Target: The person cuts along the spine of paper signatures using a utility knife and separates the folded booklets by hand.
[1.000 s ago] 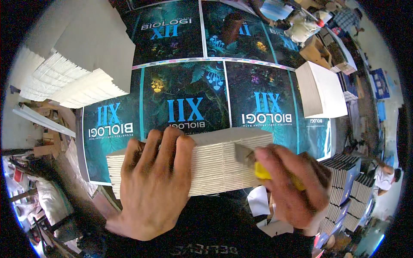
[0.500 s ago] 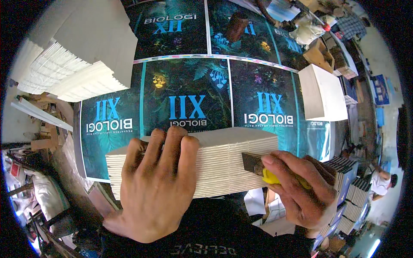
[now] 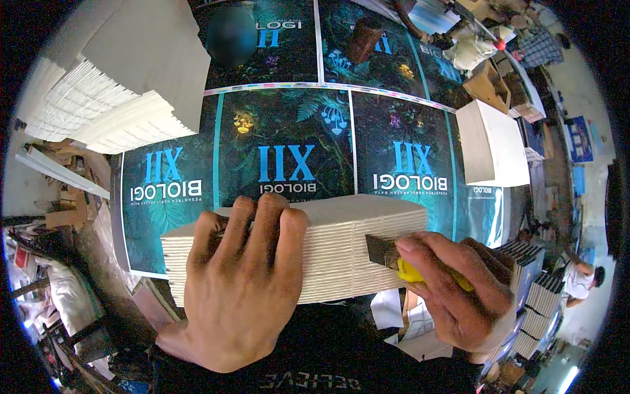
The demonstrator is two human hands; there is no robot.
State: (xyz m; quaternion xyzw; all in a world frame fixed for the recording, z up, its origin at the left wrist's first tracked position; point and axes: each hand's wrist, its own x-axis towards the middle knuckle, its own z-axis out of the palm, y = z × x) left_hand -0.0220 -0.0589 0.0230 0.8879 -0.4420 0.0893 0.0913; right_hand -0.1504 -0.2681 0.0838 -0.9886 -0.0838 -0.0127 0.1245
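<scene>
The left hand (image 3: 246,289) lies flat, fingers spread, pressing down on the near side of a thick white paper block (image 3: 341,253), which rests on dark printed cover sheets (image 3: 289,138) spread over the table. The right hand (image 3: 459,292) is closed around a yellow-handled knife (image 3: 410,262), its dark blade touching the block's spine face near the right end. A second white block (image 3: 492,141) sits well apart at the right, and fanned white stacks (image 3: 98,98) lie at the far left. Finished book stacks (image 3: 531,289) stand just beyond the right hand.
</scene>
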